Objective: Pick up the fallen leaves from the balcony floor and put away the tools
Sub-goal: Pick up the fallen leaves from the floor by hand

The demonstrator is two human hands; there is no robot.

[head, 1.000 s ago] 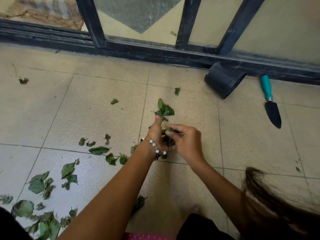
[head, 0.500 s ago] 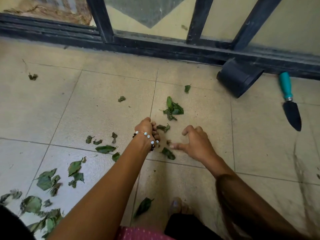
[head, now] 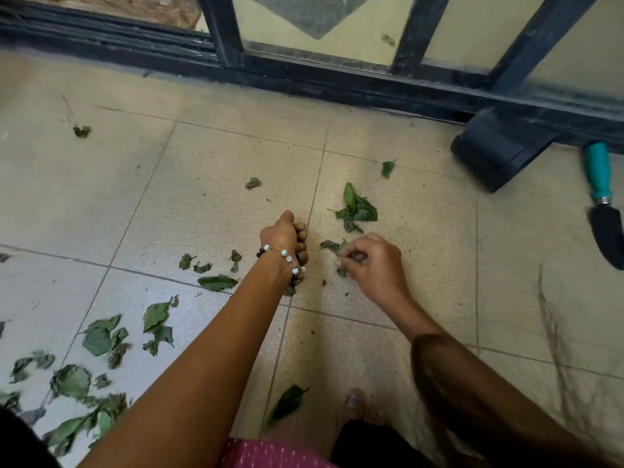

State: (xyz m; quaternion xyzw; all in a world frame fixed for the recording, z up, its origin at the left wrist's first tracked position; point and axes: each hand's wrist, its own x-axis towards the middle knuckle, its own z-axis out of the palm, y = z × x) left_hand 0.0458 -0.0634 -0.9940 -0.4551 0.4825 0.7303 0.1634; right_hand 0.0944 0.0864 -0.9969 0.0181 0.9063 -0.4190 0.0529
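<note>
Since the earlier frame my right hand (head: pixel 369 261) had lifted, pinching leaf scraps (head: pixel 341 272); left hand (head: pixel 287 236) stayed clenched, contents hidden. Most leaves (head: pixel 101 336) littered lower left; trowel (head: pixel 602 201) lay unstowed at right.

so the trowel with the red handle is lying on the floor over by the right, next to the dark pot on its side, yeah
Not quite: the handle is teal, not red. The head view shows the trowel lying on the floor at the right, next to the dark pot tipped on its side by the door frame.
</note>
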